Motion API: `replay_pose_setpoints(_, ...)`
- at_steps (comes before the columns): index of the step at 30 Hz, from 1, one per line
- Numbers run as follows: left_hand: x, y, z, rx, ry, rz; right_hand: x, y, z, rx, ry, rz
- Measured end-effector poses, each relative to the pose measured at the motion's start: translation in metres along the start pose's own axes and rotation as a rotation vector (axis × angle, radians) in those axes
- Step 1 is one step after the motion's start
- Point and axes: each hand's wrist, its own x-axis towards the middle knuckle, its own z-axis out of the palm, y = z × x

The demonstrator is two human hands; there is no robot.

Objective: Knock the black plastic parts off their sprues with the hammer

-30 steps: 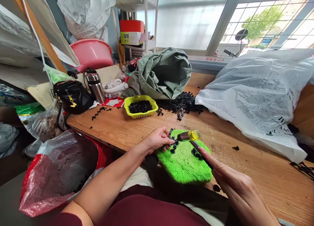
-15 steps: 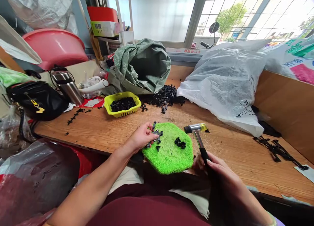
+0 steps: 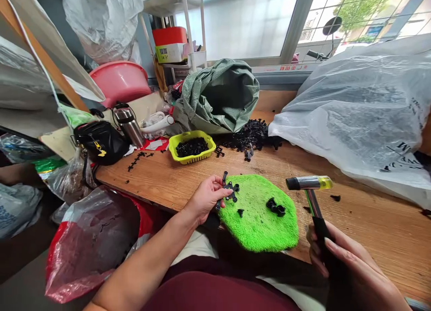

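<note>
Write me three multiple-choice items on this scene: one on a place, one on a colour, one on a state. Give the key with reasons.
1. Where does the green fuzzy mat lie?
A) On the wooden table
B) Inside the pink basin
C) On the floor

2. What colour is the basket holding black plastic parts?
A) Red
B) Blue
C) Yellow

3. What state is the hammer in?
A) Lying on the mat
B) Gripped by its handle in the right hand, head raised
C) Standing in the basket

Key:
1. A: the mat sits on the boards, beside the left hand holding a black plastic piece.
2. C: its rim and sides are bright yellow.
3. B: the fingers wrap the black handle.
</note>
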Motion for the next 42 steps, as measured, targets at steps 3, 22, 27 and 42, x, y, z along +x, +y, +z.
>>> replay_pose_setpoints(3,-0.012,0.005,0.003,-0.04,-0.016,0.032,-0.003,-0.006,0.01,-0.06,-0.11,-0.025)
replay_pose_setpoints(22,0.006,0.003,0.02,0.002,0.051,-0.048,-0.005,0.0,0.026,0.056,0.136,0.028)
replay_pose_setpoints(27,0.005,0.0,0.018,0.015,0.038,-0.062,-0.006,-0.003,0.03,-0.056,0.149,0.053)
replay_pose_setpoints(42,0.013,-0.004,0.011,0.075,-0.048,-0.089,-0.002,-0.012,0.011,-0.53,-0.048,-0.157)
